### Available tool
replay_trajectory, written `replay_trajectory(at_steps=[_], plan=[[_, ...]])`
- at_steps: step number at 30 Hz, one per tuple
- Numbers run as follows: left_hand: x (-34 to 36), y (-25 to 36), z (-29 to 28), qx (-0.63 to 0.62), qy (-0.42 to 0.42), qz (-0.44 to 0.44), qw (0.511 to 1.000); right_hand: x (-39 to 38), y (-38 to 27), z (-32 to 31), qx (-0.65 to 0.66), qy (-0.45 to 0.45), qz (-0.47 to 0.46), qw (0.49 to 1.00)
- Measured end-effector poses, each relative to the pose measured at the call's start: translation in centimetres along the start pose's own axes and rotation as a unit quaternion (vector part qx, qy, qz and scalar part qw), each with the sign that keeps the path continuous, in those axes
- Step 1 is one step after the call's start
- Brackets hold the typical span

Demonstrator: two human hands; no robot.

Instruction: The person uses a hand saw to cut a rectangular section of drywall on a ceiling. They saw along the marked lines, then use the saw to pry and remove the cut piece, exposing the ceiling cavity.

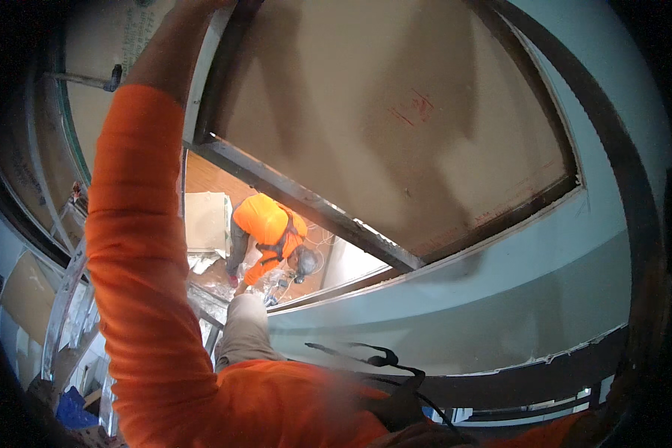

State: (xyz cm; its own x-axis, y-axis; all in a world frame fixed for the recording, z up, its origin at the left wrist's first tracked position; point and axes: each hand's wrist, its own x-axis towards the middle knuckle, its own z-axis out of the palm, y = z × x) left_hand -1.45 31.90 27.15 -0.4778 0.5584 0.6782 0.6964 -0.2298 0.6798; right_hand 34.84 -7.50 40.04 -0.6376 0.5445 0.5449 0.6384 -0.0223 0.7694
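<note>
My left arm point(138, 224), in an orange sleeve, reaches straight up along the left of the view. Only the base of my left hand point(201, 4) shows at the top edge, beside an upright metal stud point(201, 82); its fingers are cut off. The stud meets a slanting metal track point(306, 198). Behind these is a brown board panel point(351, 104) with red marks, framed by dark metal. Of my right arm only a bit of orange sleeve point(549, 433) appears at the lower right, and the right hand is outside the picture.
Far below, a co-worker in orange point(265, 220) and a grey helmet bends over plastic sheeting and cables on the floor. Pale green wallboard point(455, 291) curves round the right. Metal framing point(63, 313) and a blue item point(75, 409) lie lower left. A black strap point(384, 358) hangs at my chest.
</note>
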Motion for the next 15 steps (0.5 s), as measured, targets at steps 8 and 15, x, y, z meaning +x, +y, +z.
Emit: replay_trajectory(at_steps=[8,15], plan=[[0.4,0.5,-0.5,-0.019,-0.011,-0.003,1.0,2.8,0.8,3.6,0.048,-0.005,0.025,0.999],[0.1,0.6,1.7,-0.017,-0.027,0.0,0.999,-0.8,-1.8,-0.4,0.173,0.036,0.24,0.955]])
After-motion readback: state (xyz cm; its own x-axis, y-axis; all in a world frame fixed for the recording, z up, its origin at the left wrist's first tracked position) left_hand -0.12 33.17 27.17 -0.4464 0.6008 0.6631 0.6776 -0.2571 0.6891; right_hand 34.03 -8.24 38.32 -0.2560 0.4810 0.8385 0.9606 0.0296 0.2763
